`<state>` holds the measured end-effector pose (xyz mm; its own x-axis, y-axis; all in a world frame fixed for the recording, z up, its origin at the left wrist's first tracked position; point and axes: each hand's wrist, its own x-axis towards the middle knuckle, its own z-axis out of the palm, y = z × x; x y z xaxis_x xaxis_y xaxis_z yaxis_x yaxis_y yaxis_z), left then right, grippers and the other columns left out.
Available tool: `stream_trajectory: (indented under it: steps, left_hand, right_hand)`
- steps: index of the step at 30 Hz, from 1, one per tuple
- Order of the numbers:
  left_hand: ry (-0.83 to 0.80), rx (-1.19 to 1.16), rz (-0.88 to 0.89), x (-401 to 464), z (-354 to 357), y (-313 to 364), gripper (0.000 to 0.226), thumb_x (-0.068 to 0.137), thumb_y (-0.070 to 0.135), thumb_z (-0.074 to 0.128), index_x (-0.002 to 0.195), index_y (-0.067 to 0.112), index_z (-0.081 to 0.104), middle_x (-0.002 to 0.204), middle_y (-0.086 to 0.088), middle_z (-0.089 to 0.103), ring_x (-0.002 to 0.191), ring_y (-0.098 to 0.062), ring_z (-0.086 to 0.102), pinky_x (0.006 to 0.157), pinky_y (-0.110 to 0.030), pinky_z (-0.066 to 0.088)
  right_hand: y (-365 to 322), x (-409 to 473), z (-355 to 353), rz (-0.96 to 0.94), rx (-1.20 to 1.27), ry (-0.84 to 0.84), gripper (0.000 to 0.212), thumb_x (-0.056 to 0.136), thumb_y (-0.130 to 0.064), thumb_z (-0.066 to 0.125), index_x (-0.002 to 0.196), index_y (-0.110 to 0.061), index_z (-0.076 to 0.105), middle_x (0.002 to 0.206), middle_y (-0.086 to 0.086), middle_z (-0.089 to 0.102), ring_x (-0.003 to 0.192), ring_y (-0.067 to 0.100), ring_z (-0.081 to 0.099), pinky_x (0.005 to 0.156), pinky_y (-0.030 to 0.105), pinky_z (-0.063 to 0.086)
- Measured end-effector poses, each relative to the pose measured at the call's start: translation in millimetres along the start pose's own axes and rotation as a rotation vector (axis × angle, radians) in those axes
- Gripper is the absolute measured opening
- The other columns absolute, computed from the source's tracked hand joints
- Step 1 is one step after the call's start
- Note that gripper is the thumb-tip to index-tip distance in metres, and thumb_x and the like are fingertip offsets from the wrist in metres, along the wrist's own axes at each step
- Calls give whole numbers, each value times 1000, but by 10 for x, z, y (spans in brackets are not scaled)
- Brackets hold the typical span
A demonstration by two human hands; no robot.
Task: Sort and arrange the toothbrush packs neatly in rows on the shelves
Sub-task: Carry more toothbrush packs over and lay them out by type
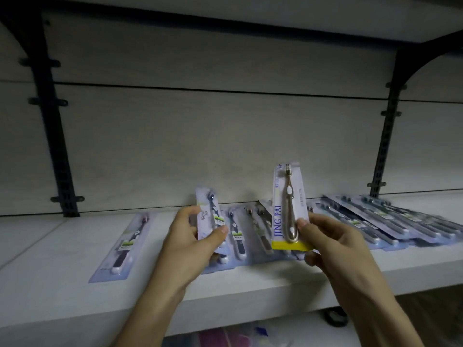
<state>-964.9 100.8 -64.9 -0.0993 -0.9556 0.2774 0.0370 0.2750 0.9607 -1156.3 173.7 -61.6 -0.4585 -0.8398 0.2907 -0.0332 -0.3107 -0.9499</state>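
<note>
My left hand (pixel 193 236) grips a pale blue toothbrush pack (pixel 208 213) with a dark brush, held upright over the white shelf (pixel 62 279). My right hand (pixel 333 244) pinches the lower end of a "JING PAI" pack (pixel 288 209) with a yellow bottom strip and a silver brush, also upright. Below and between my hands lie several packs (pixel 258 229) flat on the shelf. One single pack (pixel 125 244) lies alone to the left. A loose overlapping heap of packs (pixel 390 221) covers the shelf's right part.
Black slotted uprights with brackets stand at the back left (pixel 57 156) and back right (pixel 383 146). Another white shelf (pixel 250 11) hangs overhead. A lower level with colourful goods (pixel 238 336) shows under the shelf's front edge.
</note>
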Motion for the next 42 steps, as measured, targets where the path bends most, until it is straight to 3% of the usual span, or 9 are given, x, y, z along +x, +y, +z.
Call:
stream_trajectory:
  steps: [5,9,13,16,24,28,35,38,42]
  left_hand:
    - [-14,52,-35,105,103,-62,24,84,10,69,102,17,54,74,-14,70,49,-28,57,51,-37,55]
    - [41,156,-16,194,112,-122,20,83,15,66,98,21,56,73,-9,71,54,-29,65,48,-25,43]
    - [87,247,14,224,96,-154,12,82,21,66,90,27,60,74,0,72,64,-26,66,58,-29,42]
    - [130,240,26,206,41,-127,13,82,21,66,90,28,61,77,-1,71,52,-22,58,58,-30,43]
    - [294,255,33,102,-255,-59,13,84,20,67,95,23,61,85,-4,70,52,-14,63,51,-25,47]
    - [341,264,32,36,-399,-43,14,83,15,69,89,24,60,81,2,68,53,-21,66,66,-44,56]
    - [349,426,63,-60,-584,-46,16,86,23,66,99,21,57,83,4,67,47,-2,61,55,-17,46]
    - [322,480,63,-61,-592,-53,18,85,24,67,98,25,56,73,3,67,47,-6,62,61,-27,52]
    - [298,557,69,-45,-575,-101,21,84,27,67,101,24,54,93,0,67,59,-13,65,66,-29,45]
  right_hand:
    - [-6,119,50,18,-2,-17,14,88,-13,62,98,-6,69,79,15,71,64,22,51,50,28,36]
    - [12,170,61,22,10,-16,11,88,-12,63,93,-6,70,78,15,71,64,22,54,51,29,36]
    - [13,210,49,23,-1,-13,10,88,-12,63,91,-6,70,73,9,71,55,11,57,48,24,39]
    - [8,237,69,28,-11,-24,9,88,-13,63,91,-7,69,72,6,72,58,13,56,51,26,39]
    - [24,253,257,16,-2,-87,8,88,-11,63,89,-7,70,66,3,69,55,10,53,45,22,38]
    - [39,224,417,12,15,-137,10,87,-11,63,90,-4,70,67,7,68,59,16,50,45,22,37]
    - [70,144,650,27,16,-189,11,89,-12,62,94,-6,70,68,2,70,55,4,54,50,26,39]
    - [87,101,699,32,18,-184,12,88,-12,62,93,-4,70,69,5,69,56,8,53,48,25,39]
    - [109,51,695,57,15,-170,10,88,-13,63,92,-7,70,71,5,72,59,11,55,50,27,39]
